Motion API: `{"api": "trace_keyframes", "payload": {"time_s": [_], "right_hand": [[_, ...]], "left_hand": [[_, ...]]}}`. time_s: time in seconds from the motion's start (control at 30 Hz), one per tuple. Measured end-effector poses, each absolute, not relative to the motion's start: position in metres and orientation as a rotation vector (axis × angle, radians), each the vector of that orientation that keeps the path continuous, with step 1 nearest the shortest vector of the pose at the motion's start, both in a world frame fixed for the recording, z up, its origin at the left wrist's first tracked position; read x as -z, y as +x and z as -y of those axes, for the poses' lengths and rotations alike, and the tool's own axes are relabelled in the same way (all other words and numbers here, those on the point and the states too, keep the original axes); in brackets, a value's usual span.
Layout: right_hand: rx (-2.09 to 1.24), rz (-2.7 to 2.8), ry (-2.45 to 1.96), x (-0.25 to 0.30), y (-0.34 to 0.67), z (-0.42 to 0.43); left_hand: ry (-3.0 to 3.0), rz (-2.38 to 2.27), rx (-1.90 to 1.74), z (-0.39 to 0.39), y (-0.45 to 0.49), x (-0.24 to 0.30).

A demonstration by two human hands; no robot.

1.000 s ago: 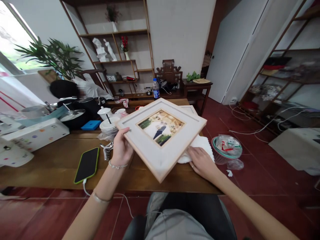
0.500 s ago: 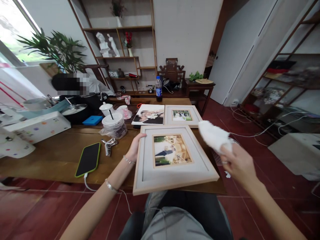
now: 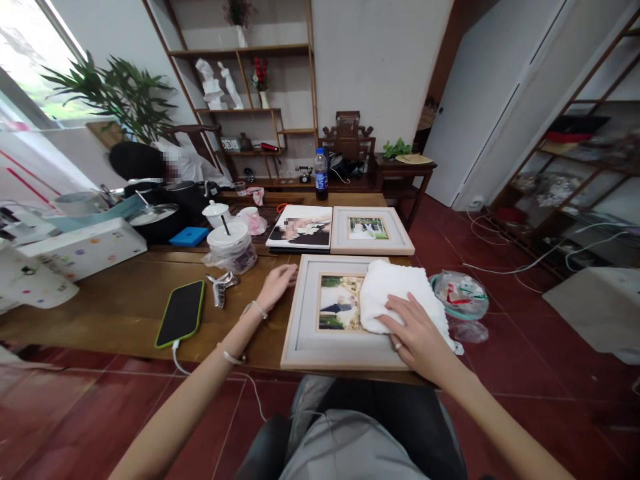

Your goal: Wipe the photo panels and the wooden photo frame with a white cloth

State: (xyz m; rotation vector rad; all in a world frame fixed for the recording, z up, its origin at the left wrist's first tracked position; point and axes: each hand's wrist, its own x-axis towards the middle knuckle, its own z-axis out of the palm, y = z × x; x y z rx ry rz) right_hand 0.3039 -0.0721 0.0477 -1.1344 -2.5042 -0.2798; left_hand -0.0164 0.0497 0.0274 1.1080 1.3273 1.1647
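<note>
A picture frame (image 3: 305, 353) with a pale wooden edge and a white mat lies flat on the wooden table near its front edge. Behind its glass is a photo of people outdoors. A white cloth (image 3: 383, 287) covers the right part of the picture. My right hand (image 3: 415, 333) rests on that cloth, palm down, fingers apart. At the frame's left edge is my left hand (image 3: 275, 287), fingers stretched toward the frame and holding nothing; whether the fingertips touch it is unclear.
Behind lie a second framed photo (image 3: 399, 235) and a black-and-white photo board (image 3: 300, 227). A phone (image 3: 181, 313) on a cable, a silver object (image 3: 221, 288), a lidded cup (image 3: 230, 243) and a bottle (image 3: 321, 177) stand around. A bin (image 3: 460, 297) is at right. A person sits at far left.
The frame has gone from raised and tilted to flat on the table, and my left hand has let go of it. My right hand has brought the bunched cloth down onto the picture, where it is spread out.
</note>
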Motion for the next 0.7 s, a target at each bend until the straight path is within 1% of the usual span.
{"api": "trace_keyframes", "payload": {"time_s": [0.13,0.23,0.3,0.4,0.57,0.7], "right_hand": [[0.293,2.480,-1.121,-0.044,0.305,0.072],[0.297,2.473,-1.147,-0.046,0.303,0.071],[0.296,2.471,-1.184,-0.050,0.301,0.071],[0.276,2.476,-1.255,-0.057,0.297,0.071],[0.255,2.504,-1.287,-0.059,0.299,0.068],[0.244,2.525,-1.237,-0.054,0.301,0.063]], "left_hand": [[1.087,-1.415,-1.454,-0.015,-0.059,-0.018],[1.345,-1.617,-1.512,0.026,-0.077,-0.021],[1.484,-1.660,-1.531,0.048,-0.078,-0.027],[1.621,-1.643,-1.420,0.062,-0.065,-0.038],[1.846,-1.365,-1.140,0.050,-0.020,-0.047],[2.128,-1.442,-1.001,0.032,0.011,-0.040]]}}
